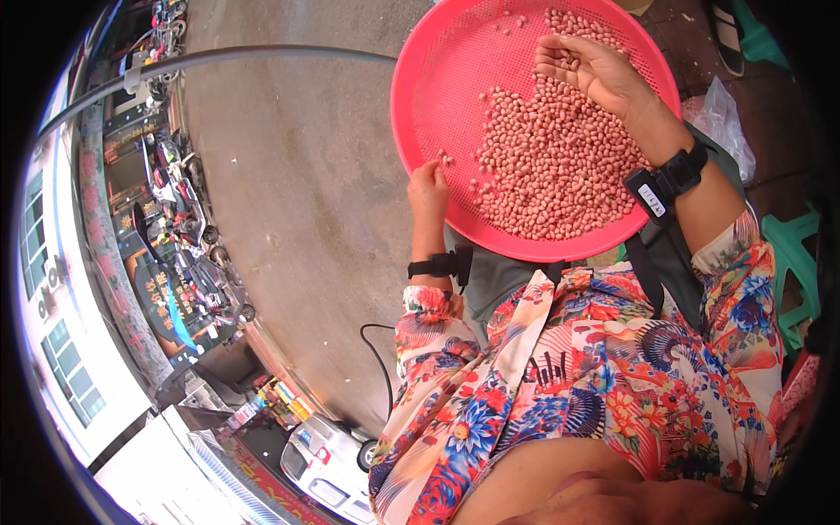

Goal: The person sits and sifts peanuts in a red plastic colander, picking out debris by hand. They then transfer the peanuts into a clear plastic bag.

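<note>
A round pink plastic sieve tray (453, 92) with a mesh bottom rests over my lap. Shelled pink-skinned peanuts (551, 164) are heaped across its right and near side, and a few lie scattered on the mesh. My left hand (428, 193) is over the tray's left rim, fingertips drawn together beside a few stray peanuts (446, 159). Whether it grips the rim or a peanut is hidden. Above the far part of the heap, my right hand (600, 75) is loosely cupped, palm turned left and thumb apart from the fingers. Peanuts show in the gap beneath it.
A clear plastic bag (722, 125) lies right of the tray. A green plastic stool (794, 262) stands at the right, and a person's dark shoe (727, 39) shows beyond. A paved road (295, 164) runs on the left, with parked motorcycles (190, 223) and a white van (328, 462).
</note>
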Tool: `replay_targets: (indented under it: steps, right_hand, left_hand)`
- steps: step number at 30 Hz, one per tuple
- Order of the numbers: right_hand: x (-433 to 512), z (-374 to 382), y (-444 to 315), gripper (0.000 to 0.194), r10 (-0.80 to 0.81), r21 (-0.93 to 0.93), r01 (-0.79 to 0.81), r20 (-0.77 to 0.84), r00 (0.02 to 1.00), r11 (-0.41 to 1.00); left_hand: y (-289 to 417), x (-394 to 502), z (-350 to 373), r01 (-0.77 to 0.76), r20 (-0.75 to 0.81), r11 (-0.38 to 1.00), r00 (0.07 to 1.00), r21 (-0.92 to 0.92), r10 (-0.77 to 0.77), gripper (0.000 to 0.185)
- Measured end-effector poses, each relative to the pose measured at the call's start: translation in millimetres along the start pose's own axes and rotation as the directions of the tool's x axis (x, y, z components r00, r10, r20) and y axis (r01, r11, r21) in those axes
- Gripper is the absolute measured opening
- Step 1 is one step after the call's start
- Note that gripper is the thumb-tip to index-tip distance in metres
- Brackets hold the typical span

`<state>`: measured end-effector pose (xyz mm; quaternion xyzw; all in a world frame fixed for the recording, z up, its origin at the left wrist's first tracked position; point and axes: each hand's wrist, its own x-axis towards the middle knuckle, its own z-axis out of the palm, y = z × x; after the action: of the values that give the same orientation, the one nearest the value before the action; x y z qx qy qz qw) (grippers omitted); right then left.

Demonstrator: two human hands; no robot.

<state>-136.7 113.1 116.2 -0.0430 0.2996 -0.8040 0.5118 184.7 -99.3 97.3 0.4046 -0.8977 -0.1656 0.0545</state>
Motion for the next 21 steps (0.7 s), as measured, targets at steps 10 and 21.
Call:
replay_targets:
  steps: [10,21]
  right_hand:
    - [1.7,-0.8,-0.6,0.030,-0.017,-0.026,0.018,0.016,1.000,1.000]
    - [-0.7,-5.5,-2.1,0.030,-0.036,-0.034,0.036,0.023,0.999,0.999]
  left_hand:
    - [-3.9,8.5,31.8,-0.341,-0.024,0.937,0.939,0.081,0.343,0.024]
    - [25.6,-1.5,26.3,-0.225,-0.043,0.974,0.973,0.023,0.226,0.010]
